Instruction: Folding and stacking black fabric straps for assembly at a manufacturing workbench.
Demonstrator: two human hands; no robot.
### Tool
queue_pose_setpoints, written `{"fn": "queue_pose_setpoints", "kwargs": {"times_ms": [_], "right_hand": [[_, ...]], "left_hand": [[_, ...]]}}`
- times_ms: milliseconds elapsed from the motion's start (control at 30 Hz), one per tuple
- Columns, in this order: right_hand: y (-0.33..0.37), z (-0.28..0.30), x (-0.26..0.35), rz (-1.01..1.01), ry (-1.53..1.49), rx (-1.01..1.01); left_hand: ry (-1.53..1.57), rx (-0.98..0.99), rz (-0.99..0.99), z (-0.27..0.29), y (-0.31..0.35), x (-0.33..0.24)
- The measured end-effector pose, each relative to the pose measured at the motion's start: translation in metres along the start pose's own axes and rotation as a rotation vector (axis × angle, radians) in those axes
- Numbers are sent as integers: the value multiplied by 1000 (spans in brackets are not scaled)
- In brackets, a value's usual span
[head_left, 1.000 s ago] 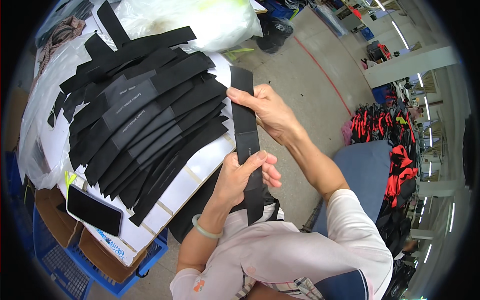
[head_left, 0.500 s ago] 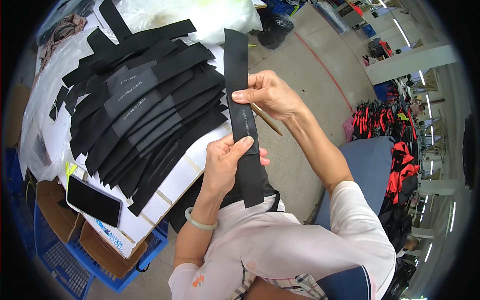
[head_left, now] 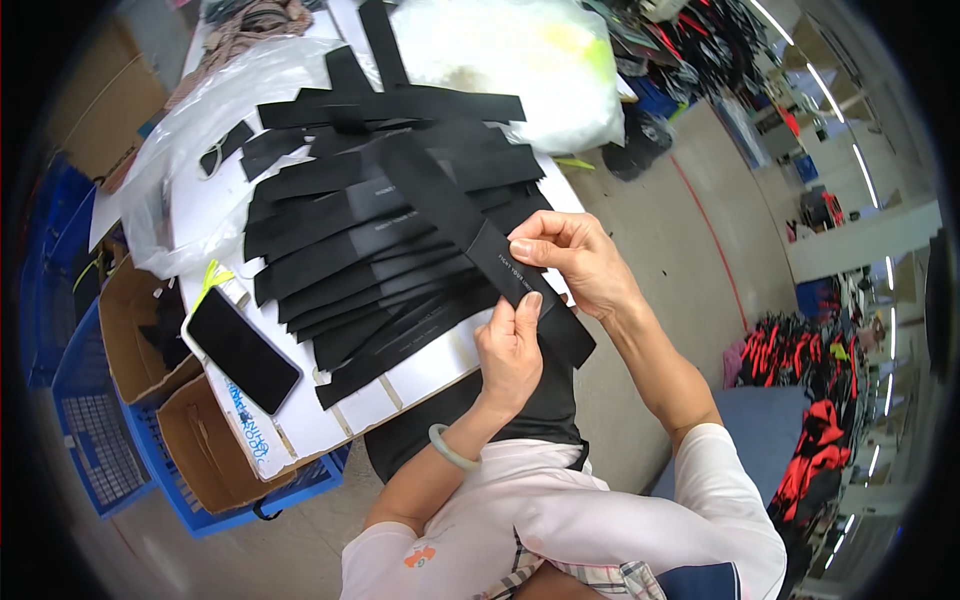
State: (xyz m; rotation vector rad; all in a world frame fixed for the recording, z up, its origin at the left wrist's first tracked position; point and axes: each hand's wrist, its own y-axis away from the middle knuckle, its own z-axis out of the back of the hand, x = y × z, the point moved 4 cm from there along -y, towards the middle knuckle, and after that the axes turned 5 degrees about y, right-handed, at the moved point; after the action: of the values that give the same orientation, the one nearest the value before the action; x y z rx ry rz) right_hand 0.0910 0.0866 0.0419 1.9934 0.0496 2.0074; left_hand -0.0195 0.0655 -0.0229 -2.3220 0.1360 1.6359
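Both hands hold one black fabric strip point(head_left: 430, 195) with a smoother printed band across it. My right hand point(head_left: 575, 255) pinches its right edge, thumb on top, near the printed band. Below that, my left hand point(head_left: 510, 355) grips the same strip between thumb and fingers. The strip slants, its far end over a fanned pile of similar black strips point(head_left: 330, 225) on the white table point(head_left: 365, 410), its near end sticking out past my hands. Whether its far end rests on the pile I cannot tell. Fingertips under the strip are hidden.
A black phone point(head_left: 243, 350) lies at the table's near left corner. Clear plastic bags point(head_left: 500, 70) lie behind the pile. Cardboard boxes point(head_left: 215, 440) sit in a blue crate point(head_left: 320, 480) at the left. Red and black goods point(head_left: 800, 360) are heaped at the right.
The held strip has swung from nearly upright to a slant, its far end now over the pile. A brown pointed thing by my right hand no longer shows. The view has shifted leftward.
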Motion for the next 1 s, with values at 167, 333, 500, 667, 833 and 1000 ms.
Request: {"fn": "queue_pose_setpoints", "kwargs": {"times_ms": [167, 333, 500, 667, 833, 1000], "right_hand": [[-49, -38, 48, 382, 596, 168], [-126, -53, 64, 745, 1033, 284], [-127, -60, 72, 837, 943, 90], [-161, -117, 91, 920, 913, 140], [-253, -223, 66, 871, 1250, 373], [-319, -258, 20, 718, 1618, 274]], "left_hand": [[103, 27, 18, 9, -18, -18], [85, 243, 332, 29, 6, 6], [-22, 133, 400, 69, 6, 35], [-124, 97, 208, 76, 6, 32], [-271, 150, 20, 74, 8, 28], [-302, 205, 36, 74, 8, 32]]}}
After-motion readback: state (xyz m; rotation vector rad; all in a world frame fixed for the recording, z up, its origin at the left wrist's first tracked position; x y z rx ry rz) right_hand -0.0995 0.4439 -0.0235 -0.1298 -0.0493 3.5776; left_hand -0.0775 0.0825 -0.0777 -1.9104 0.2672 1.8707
